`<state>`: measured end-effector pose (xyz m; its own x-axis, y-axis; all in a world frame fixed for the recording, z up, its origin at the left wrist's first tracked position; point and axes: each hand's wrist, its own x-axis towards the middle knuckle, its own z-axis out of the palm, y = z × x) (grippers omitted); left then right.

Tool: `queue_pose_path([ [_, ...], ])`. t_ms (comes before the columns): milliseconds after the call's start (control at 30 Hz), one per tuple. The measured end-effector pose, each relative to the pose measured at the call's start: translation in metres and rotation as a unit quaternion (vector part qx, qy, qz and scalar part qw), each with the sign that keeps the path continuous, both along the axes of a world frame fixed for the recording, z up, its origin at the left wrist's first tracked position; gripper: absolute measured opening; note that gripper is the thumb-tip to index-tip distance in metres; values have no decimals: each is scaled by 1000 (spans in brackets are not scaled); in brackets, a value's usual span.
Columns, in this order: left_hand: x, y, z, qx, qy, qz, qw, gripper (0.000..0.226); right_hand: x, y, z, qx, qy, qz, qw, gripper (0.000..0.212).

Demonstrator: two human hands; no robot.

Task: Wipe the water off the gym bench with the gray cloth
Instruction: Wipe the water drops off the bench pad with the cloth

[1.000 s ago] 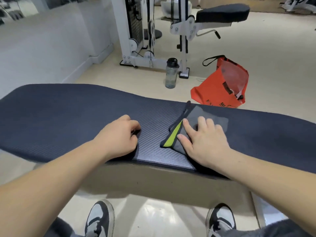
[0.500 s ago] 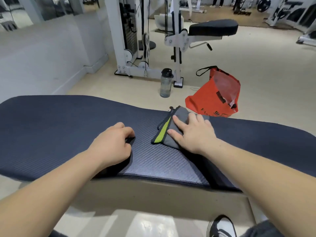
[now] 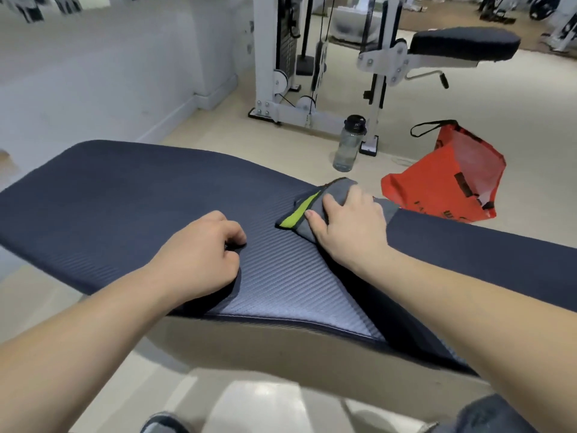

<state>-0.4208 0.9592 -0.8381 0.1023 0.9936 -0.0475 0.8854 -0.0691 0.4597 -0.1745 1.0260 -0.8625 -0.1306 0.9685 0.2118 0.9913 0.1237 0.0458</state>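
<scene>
A dark blue padded gym bench (image 3: 118, 210) runs across the view in front of me. The gray cloth (image 3: 315, 203), folded and with a lime-green stripe, lies near the bench's far edge. My right hand (image 3: 346, 226) presses flat on the cloth, fingers bent over its far side. My left hand (image 3: 199, 260) rests as a loose fist on the bench near its front edge, a little left of the cloth, holding nothing. No water drops can be made out on the pad.
Beyond the bench, a clear water bottle (image 3: 349, 143) with a black cap stands on the beige floor. An orange bag (image 3: 449, 179) lies to its right. A white cable machine (image 3: 281, 57) with a black seat pad (image 3: 462, 42) stands behind. A wall runs along the left.
My right hand has pushed the cloth away from me, from mid-bench to the far edge, and the cloth has bunched up. My left hand has stayed put. The camera has tilted up.
</scene>
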Motion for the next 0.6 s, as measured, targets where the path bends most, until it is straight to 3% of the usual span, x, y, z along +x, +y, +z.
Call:
queue_pose_path([
  [167, -21, -7, 1, 10, 0, 27, 1000, 25, -61, -48, 2, -16, 0, 180, 984, 65],
  [333, -24, -8, 0, 13, -3, 17, 1000, 24, -25, -86, 8, -21, -12, 276, 961, 64],
  [467, -19, -7, 0, -4, -14, -7, 1000, 23, 12, -90, 8, -34, 4, 241, 970, 66],
  [600, -14, -7, 1, -13, -24, -18, 999, 22, 24, -61, 13, -43, 3, 99, 994, 72],
])
